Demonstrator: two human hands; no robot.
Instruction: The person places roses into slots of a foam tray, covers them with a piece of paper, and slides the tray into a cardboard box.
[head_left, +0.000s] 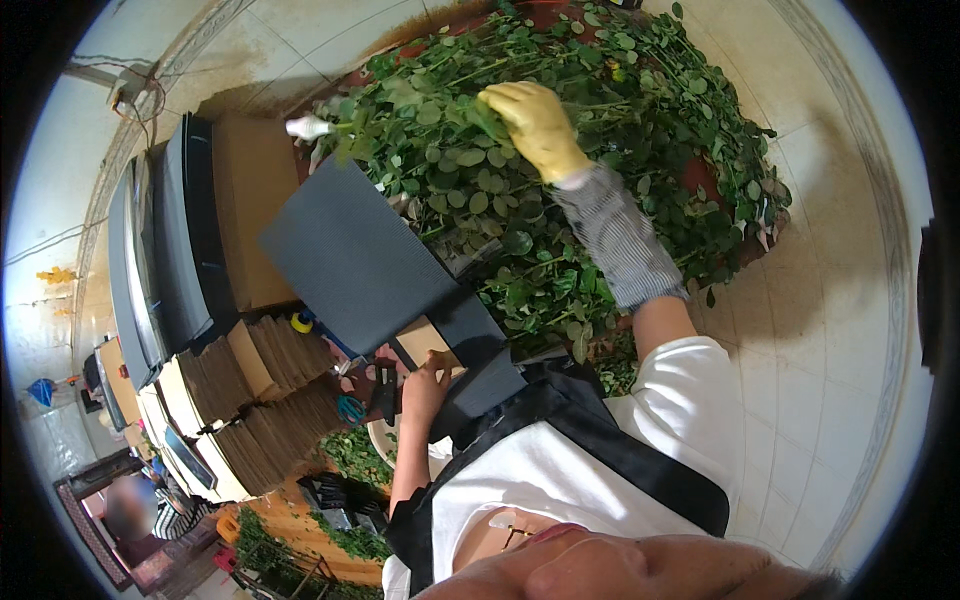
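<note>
My right hand (532, 127), in a yellow rubber glove with a striped sleeve cuff, grips a leafy flower stem (491, 124) above the heap of cut leafy stems (480, 176). A pale bud in a white sleeve (307, 127) sticks out at the left, blurred; it appears to belong to that stem. My bare left hand (427, 382) rests its fingers on a small tan cardboard piece (426, 341). Beneath that piece is dark corrugated board (480, 382). A larger dark grey corrugated sheet (360, 255) stretches away to the upper left.
A black stapler (385, 391) and teal-handled scissors (350, 410) lie left of my left hand. Stacked cardboard (277, 356), a yellow tape roll (301, 322) and dark sheets (180, 240) stand further left. Black containers (337, 495) sit below. Another person (176, 514) is in the background.
</note>
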